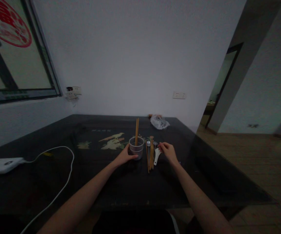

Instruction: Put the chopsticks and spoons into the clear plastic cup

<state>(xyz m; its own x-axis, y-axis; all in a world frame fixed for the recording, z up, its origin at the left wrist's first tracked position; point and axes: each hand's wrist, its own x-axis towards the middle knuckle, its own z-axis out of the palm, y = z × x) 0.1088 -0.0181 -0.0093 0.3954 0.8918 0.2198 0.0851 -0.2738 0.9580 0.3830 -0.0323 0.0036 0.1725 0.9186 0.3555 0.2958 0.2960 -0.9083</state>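
My left hand (124, 156) is wrapped round the side of a clear-looking cup (136, 152) with ring lines. A pair of wooden chopsticks (137, 131) stands upright in the cup. To its right lie several more wooden chopsticks (151, 159) and a metal spoon (148, 144), with a second metal spoon (155, 143) beside them. A white soup spoon (156, 159) rests at the right end of this row. My right hand (168, 152) is over the table beside the white spoon's bowl, its fingertips pinched together. Whether anything is between them is too small to tell.
A crumpled clear plastic bag (159, 122) lies at the back of the dark table (121, 191). At the left, a white device (3, 165) has a white cable (71, 165) running to the front edge. Wall sockets (179, 95) are behind the table.
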